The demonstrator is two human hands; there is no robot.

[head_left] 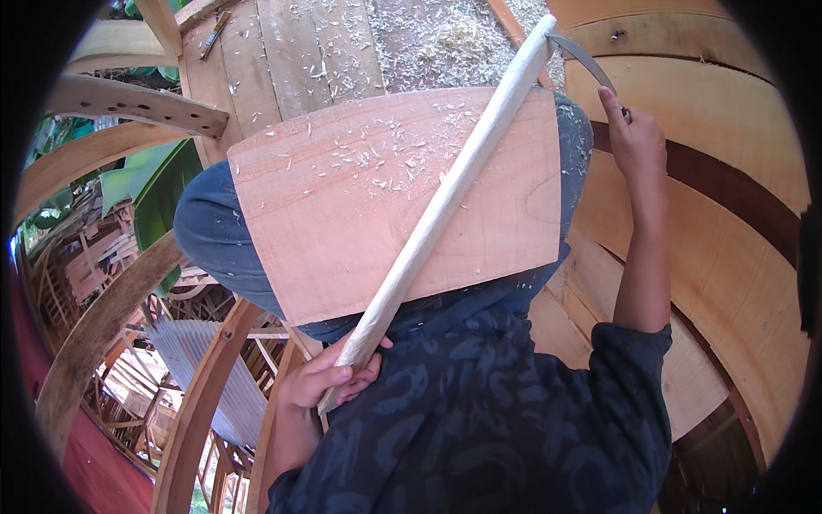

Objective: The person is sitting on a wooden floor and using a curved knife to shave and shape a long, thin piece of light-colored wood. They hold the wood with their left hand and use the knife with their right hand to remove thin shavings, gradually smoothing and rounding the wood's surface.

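A long pale wooden pole [445, 197] slants across a flat board [325, 257] that lies over my lap. My left hand [330, 377] is wrapped round the pole's near end, close against my body. Up at the far right, my right hand [634, 137] grips a curved knife [586, 58], its handle mostly hidden in the fist. The blade hooks leftward and meets the pole near its far tip. Fine wood shavings [402, 154] are strewn over the board's upper half.
Curved hull-like planks [711, 111] rise along the right. Plank flooring [282, 60] and a heap of shavings [467, 34] lie ahead, with a small tool [214, 36] at the upper left. Bent timber ribs [205, 403] stand on the left, above corrugated metal sheeting [214, 377] and large green leaves [158, 188].
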